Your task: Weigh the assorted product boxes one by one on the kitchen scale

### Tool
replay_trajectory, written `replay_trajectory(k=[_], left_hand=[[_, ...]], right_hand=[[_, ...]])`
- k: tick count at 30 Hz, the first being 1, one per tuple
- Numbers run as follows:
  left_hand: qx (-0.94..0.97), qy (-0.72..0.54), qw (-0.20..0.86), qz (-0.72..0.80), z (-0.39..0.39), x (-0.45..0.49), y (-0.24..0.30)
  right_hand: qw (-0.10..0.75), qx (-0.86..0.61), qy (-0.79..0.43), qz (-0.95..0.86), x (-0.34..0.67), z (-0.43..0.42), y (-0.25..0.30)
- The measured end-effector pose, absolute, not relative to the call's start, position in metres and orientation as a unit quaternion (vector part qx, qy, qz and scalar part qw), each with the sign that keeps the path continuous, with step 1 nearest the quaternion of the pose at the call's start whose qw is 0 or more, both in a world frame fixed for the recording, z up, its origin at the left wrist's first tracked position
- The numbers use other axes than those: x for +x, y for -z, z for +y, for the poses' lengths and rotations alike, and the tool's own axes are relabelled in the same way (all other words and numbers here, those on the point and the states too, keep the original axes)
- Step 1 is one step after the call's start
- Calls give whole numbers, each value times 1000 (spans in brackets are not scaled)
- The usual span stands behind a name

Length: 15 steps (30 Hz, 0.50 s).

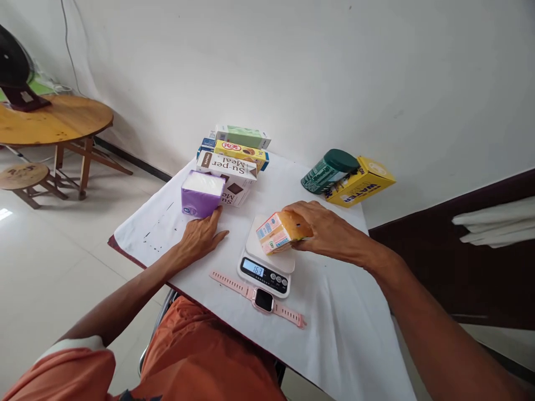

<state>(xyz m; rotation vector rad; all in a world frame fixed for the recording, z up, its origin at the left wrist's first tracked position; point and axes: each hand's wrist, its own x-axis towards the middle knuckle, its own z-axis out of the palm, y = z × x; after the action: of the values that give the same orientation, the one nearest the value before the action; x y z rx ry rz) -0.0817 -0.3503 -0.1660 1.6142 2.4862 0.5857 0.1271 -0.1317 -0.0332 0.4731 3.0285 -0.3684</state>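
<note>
My right hand (324,228) grips a small orange and pink carton (279,232) that rests on the platform of a white kitchen scale (261,271); the display shows digits. My left hand (201,236) lies flat on the white tablecloth (346,312), fingers stretched out, fingertips touching the base of a purple box (200,193). Behind the purple box is a stack of boxes: a white "Su-per Meal" box (229,172), a yellow one (240,151) and a green one (243,135).
A pink smartwatch (261,299) lies in front of the scale. A dark green jar (329,170) and a yellow box (360,181) lie at the table's far right. A round wooden table (58,120) and stool (23,175) stand to the left. The wall is close behind.
</note>
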Motion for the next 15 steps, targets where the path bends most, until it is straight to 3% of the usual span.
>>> replay_trajectory(k=[5, 9, 15], left_hand=[[522, -240, 62, 816, -354, -90, 172], [492, -384, -6, 782, -357, -91, 169], [350, -568, -149, 730, -365, -91, 151]], right_hand=[[-45, 196, 125, 971, 113, -150, 12], [-99, 166, 120, 974, 78, -168, 2], [-44, 133, 135, 981, 15, -181, 32]])
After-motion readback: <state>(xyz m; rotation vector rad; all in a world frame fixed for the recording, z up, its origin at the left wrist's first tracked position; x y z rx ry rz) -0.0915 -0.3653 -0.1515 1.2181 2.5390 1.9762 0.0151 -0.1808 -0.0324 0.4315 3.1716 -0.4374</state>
